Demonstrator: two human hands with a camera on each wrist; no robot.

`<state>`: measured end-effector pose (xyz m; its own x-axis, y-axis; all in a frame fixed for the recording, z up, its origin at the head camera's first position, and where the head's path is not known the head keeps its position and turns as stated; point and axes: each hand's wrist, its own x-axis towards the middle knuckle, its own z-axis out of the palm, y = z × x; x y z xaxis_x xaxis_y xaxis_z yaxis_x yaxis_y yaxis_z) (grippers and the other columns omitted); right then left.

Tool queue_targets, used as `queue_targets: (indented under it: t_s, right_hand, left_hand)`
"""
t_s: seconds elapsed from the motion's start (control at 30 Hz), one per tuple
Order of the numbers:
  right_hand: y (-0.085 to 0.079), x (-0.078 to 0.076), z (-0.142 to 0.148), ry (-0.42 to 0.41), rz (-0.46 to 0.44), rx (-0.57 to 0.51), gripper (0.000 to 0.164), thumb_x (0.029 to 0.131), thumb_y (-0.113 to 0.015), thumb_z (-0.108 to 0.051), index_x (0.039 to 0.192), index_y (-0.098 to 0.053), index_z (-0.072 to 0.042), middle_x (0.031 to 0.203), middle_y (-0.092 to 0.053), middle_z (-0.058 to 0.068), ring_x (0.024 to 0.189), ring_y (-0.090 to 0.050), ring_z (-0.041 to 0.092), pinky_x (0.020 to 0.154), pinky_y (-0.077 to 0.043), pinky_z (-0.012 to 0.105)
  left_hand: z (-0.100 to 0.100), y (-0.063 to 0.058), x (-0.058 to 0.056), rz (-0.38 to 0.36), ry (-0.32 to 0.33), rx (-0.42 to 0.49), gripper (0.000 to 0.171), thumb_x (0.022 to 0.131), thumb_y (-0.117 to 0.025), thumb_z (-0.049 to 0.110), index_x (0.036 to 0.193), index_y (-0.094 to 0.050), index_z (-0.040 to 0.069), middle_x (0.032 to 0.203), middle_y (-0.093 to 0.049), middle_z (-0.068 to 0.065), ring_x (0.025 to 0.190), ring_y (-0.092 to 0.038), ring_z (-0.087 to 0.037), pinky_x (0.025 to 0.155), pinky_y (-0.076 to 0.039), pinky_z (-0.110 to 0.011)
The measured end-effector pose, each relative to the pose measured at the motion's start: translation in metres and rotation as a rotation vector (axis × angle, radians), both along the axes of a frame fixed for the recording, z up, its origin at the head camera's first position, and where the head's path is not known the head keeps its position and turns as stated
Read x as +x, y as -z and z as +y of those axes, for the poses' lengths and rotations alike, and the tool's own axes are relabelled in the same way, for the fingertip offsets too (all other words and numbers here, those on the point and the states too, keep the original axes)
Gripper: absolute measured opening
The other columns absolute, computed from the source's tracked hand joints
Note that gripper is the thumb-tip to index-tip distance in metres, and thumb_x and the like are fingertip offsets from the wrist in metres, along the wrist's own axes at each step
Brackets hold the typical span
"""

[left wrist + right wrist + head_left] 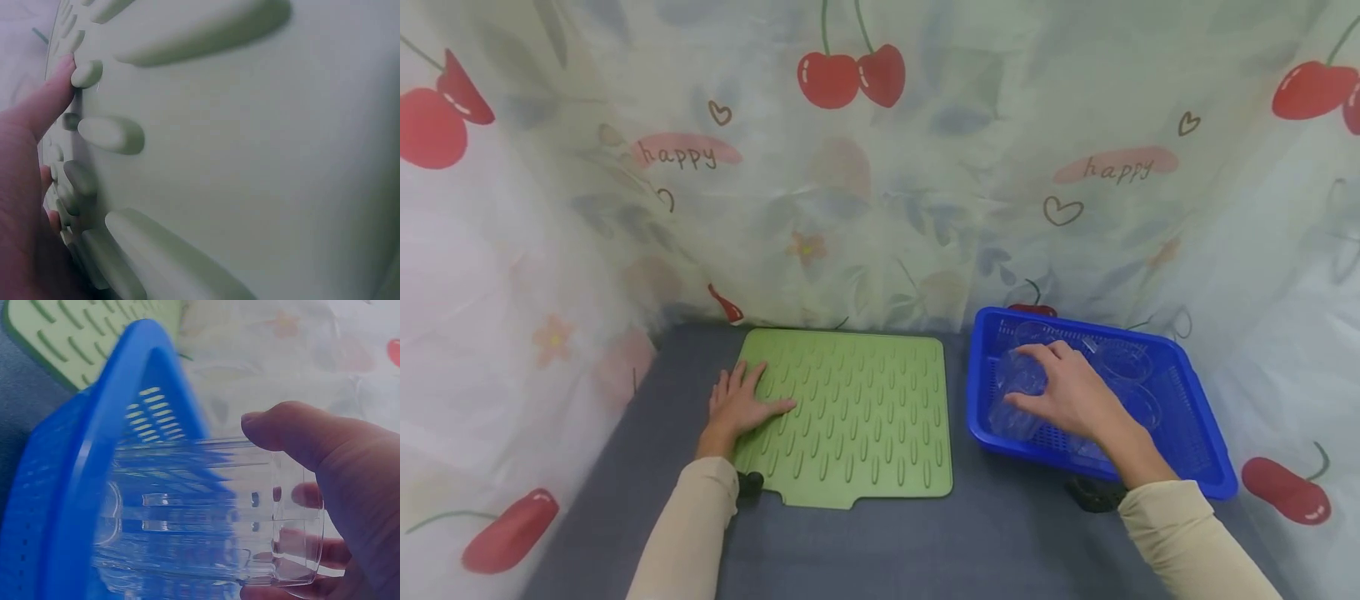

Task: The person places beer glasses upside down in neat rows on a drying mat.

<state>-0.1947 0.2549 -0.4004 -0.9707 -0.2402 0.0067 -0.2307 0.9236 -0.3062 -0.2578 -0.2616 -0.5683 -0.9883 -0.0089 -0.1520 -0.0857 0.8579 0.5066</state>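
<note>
A pale green drying mat (857,408) with raised oval ridges lies flat on the dark table. On its left part rests my left hand (741,408), fingers spread and thumb pointing right; the left wrist view shows the ridges (112,134) close up. My right hand (1071,396) is over the left part of a blue basket (1206,417). It grips a clear drinking glass (206,519) near one end, thumb on one side and fingers on the other. The glass's far end is inside the basket. More clear glasses (1123,358) stand in the basket, partly hidden by my hand.
A dark grey cloth (910,550) covers the table. Behind and at both sides hang pale curtains (887,183) printed with cherries and hearts. The basket's raised rim (94,444) stands between the glass and the mat.
</note>
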Motion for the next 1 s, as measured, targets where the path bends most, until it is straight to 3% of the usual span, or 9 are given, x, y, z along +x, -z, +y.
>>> queue_targets:
  t_s: [0.27,0.47,0.67,0.8,0.9,1.0]
  right_hand:
    - [-0.027,0.006,0.005,-0.011,0.059,-0.030,0.073,0.090,-0.074,-0.054,0.151,-0.051,-0.021,0.130,-0.052,0.021,0.111,-0.053,0.037,0.087,-0.051,0.059]
    - [-0.039,0.007,0.006,-0.010,0.093,-0.087,0.071,0.090,-0.072,-0.058,0.147,-0.055,-0.020,0.131,-0.051,0.022,0.116,-0.052,0.040,0.092,-0.049,0.064]
    - [-0.045,0.004,0.011,-0.010,0.151,-0.198,0.063,0.091,-0.075,-0.049,0.141,-0.056,-0.016,0.131,-0.051,0.021,0.113,-0.058,0.040,0.085,-0.052,0.060]
    - [-0.045,0.002,0.014,-0.016,0.156,-0.330,0.059,0.091,-0.077,-0.041,0.141,-0.056,-0.016,0.132,-0.053,0.017,0.115,-0.060,0.038,0.084,-0.058,0.053]
    - [-0.043,-0.001,0.015,-0.011,0.125,-0.424,0.059,0.092,-0.077,-0.039,0.142,-0.054,-0.016,0.136,-0.053,0.016,0.119,-0.061,0.038,0.083,-0.060,0.045]
    - [-0.039,-0.004,0.015,0.008,0.078,-0.507,0.061,0.093,-0.075,-0.037,0.145,-0.049,-0.016,0.143,-0.050,0.015,0.126,-0.058,0.039,0.086,-0.059,0.044]
  left_hand:
    - [0.012,-0.023,0.009,-0.018,0.009,-0.016,0.104,0.087,-0.067,0.067,0.165,-0.018,0.019,0.172,0.000,-0.022,0.156,0.007,-0.054,0.123,0.000,-0.072]
    - [0.008,-0.015,0.009,-0.013,-0.006,0.009,0.106,0.085,-0.067,0.070,0.165,-0.019,0.021,0.173,0.000,-0.020,0.156,0.009,-0.053,0.124,0.003,-0.071]
    - [0.003,-0.004,0.005,-0.003,-0.004,0.009,0.108,0.084,-0.066,0.072,0.165,-0.017,0.021,0.173,0.002,-0.020,0.155,0.011,-0.053,0.123,0.006,-0.071]
    - [0.004,-0.006,0.006,-0.008,-0.005,0.000,0.108,0.084,-0.066,0.073,0.166,-0.017,0.021,0.173,0.002,-0.020,0.155,0.011,-0.053,0.123,0.005,-0.071]
    - [0.006,-0.010,0.008,-0.006,-0.012,-0.004,0.107,0.084,-0.066,0.072,0.165,-0.018,0.022,0.173,0.000,-0.019,0.156,0.009,-0.052,0.124,0.003,-0.070]
    - [0.006,-0.012,0.009,-0.004,-0.009,-0.004,0.106,0.084,-0.066,0.071,0.165,-0.019,0.021,0.172,-0.001,-0.020,0.156,0.008,-0.052,0.124,0.002,-0.071]
